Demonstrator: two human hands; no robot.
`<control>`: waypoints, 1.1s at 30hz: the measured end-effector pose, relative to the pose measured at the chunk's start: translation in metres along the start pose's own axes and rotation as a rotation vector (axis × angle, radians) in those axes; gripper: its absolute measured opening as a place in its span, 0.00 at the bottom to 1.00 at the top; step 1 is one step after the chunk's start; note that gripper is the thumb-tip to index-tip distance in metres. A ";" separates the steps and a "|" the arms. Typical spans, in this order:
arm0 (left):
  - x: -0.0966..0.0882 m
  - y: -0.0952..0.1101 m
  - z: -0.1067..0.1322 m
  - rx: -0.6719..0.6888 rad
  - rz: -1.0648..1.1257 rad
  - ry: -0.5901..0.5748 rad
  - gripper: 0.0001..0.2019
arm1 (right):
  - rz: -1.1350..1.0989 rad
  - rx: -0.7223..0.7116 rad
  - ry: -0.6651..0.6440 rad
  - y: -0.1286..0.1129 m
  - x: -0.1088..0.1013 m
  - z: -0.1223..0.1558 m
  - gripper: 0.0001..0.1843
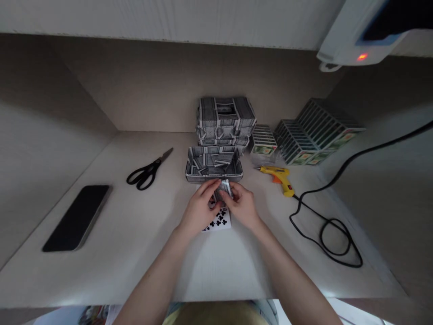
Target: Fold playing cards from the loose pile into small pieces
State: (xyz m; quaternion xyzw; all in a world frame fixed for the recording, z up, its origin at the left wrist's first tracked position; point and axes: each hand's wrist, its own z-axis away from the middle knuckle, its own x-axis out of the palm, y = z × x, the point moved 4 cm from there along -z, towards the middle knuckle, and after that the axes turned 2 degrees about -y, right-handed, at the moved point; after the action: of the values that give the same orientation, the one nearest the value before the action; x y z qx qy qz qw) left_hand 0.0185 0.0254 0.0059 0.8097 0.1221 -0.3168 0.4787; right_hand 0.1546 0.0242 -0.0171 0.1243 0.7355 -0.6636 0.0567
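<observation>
A craft nook is showing: walls [152, 90] are enclosing a desk [118, 259], a shelf [169, 20] is crossing at twelve o'clock, scissors [148, 173] are lying at nine, a glue gun [279, 174] at three, playing cards [221, 222] at six.

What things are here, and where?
Phone: one, black, left
Scissors: one, black, left
Glue gun: one, yellow, right
Cord: one, black, right
Cartons: many, green, back right
Open box: one, grey, middle
Folded cards: several, grey, inside open box
Box stack: one, grey, back middle
Clubs playing card: at least one, white, under hands
Held card: one, grey, between hands
Device: one, white, top right
Tabletop: one, white, underneath
Left hand, right hand: one each, bare, middle
</observation>
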 end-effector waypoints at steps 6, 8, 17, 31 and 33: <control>0.000 -0.003 0.002 -0.007 0.001 0.017 0.26 | -0.040 0.033 -0.074 0.006 0.005 0.001 0.13; 0.001 -0.004 0.002 -0.017 0.013 0.014 0.27 | -0.100 0.063 -0.103 0.006 0.006 0.000 0.11; -0.006 -0.008 -0.003 -0.202 0.324 0.126 0.17 | -0.369 0.223 -0.230 -0.010 0.015 0.005 0.15; 0.005 -0.002 0.001 -0.617 0.806 -0.023 0.22 | -0.471 0.185 -0.375 -0.024 0.018 0.014 0.18; 0.003 -0.003 0.001 -0.645 0.906 -0.004 0.23 | -0.549 0.202 -0.469 -0.027 0.022 0.016 0.17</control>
State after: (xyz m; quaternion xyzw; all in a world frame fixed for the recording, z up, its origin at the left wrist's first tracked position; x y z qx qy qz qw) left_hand 0.0188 0.0264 0.0015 0.5930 -0.1482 -0.0274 0.7909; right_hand 0.1248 0.0079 0.0019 -0.2281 0.6392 -0.7337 0.0311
